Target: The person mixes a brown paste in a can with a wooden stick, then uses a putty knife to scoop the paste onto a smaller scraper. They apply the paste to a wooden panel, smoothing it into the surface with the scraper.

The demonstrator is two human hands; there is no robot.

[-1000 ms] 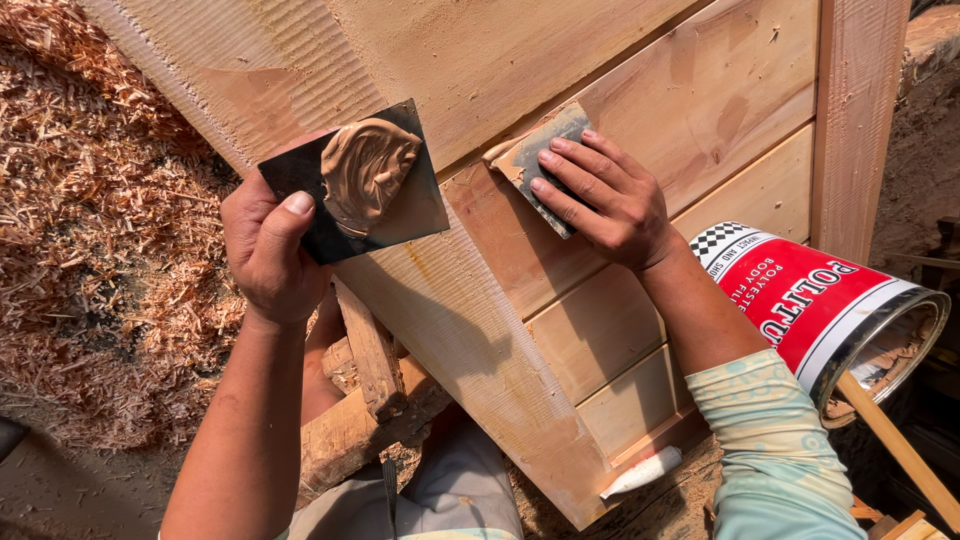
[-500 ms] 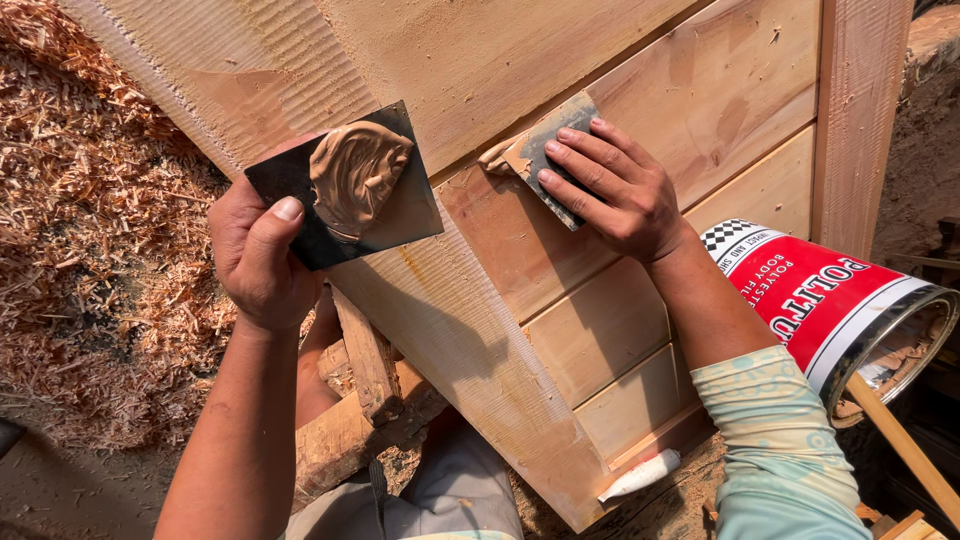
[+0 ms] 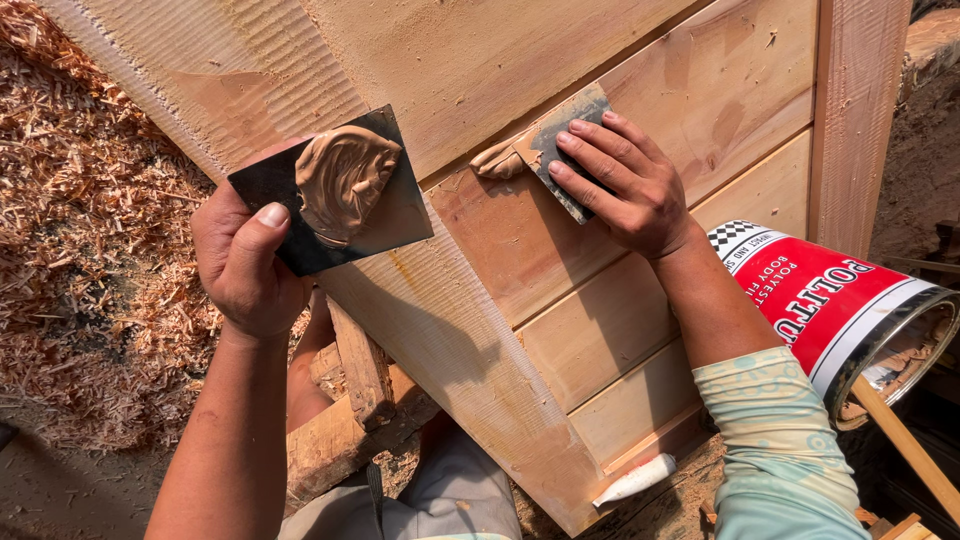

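My right hand (image 3: pixel 628 186) presses a small scraper blade (image 3: pixel 558 148) flat against the wooden panel (image 3: pixel 520 230), fingers spread over its back and gripping it, right at the groove where 2 boards meet. A ridge of tan filler (image 3: pixel 497 160) sits at the blade's left edge, on the wood. My left hand (image 3: pixel 243 262) is closed around the lower corner of a dark square plate (image 3: pixel 330 195), thumb on top, holding it tilted just above the panel's slanted frame board. A swirled lump of the same tan filler paste (image 3: pixel 343 180) lies in the middle of that plate. To the right, beside my right forearm, a red and white tin (image 3: pixel 838 305) lies on its side with a wooden stick (image 3: pixel 905 440) at its mouth. Wood shavings (image 3: pixel 90 240) cover the ground on the left. A white tube (image 3: pixel 634 481) rests at the panel's lower edge.
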